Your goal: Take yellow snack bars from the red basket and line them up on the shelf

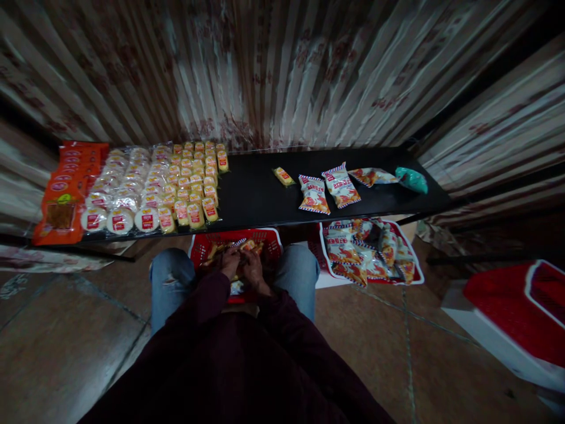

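Note:
Both of my hands are inside a red basket (192,252) between my knees, among small yellow wrapped packets. My left hand (230,262) and my right hand (253,268) are close together, fingers curled in around something small near a striped-edge packet; what they grip is too dark to make out. On the black table (251,203) above, rows of yellow wrapped cakes (194,182) stand beside round white packets (128,188) and orange packets (62,194). One yellow packet (283,176) lies apart, left of white-and-orange snack bags (313,194).
Under the table's right side, another red basket (419,274) holds several snack bags (371,250). A green crumpled packet (412,179) lies at the table's right end. A red basket on a white box (507,341) stands at far right. Curtains (265,70) hang behind.

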